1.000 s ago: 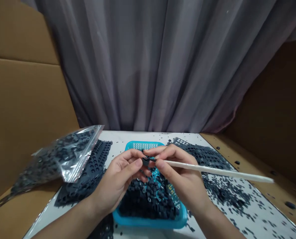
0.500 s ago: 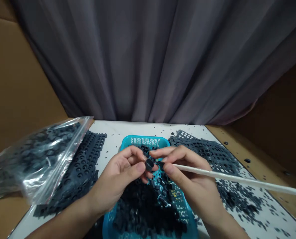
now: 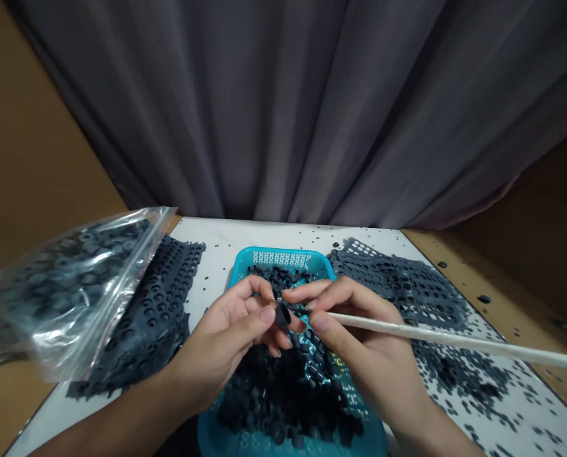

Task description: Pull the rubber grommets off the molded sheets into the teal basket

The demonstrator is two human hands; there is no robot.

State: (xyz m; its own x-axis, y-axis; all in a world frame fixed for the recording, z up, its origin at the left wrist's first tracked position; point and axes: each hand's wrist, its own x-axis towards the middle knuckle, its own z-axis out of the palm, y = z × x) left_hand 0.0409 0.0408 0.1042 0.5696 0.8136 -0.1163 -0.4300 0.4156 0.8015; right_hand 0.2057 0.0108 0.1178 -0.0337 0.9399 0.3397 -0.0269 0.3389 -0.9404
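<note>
My left hand (image 3: pixel 226 333) pinches a small black rubber cap (image 3: pixel 282 315) between thumb and fingers, its round open mouth facing right. In my right hand (image 3: pixel 376 336) is a thin white rod (image 3: pixel 454 341), gripped near its left end, with the long part running off to the right. A dark tip seems to show at that end, close to the cap; whether they touch I cannot tell. Both hands are over a blue plastic basket (image 3: pixel 290 252), which holds a heap of black rubber pieces (image 3: pixel 283 406).
At left, a clear zip bag (image 3: pixel 78 285) full of black pieces lies on perforated black rubber sheets (image 3: pixel 166 292). More punched sheets (image 3: pixel 397 282) lie at right, beside many scattered scraps (image 3: pixel 459 374) on the white tabletop. A grey curtain (image 3: pixel 273 114) hangs behind.
The cap has turned in my left fingers, so its mouth shows narrower and points more to the right. The surroundings sit slightly higher in view. Both hands keep their holds.
</note>
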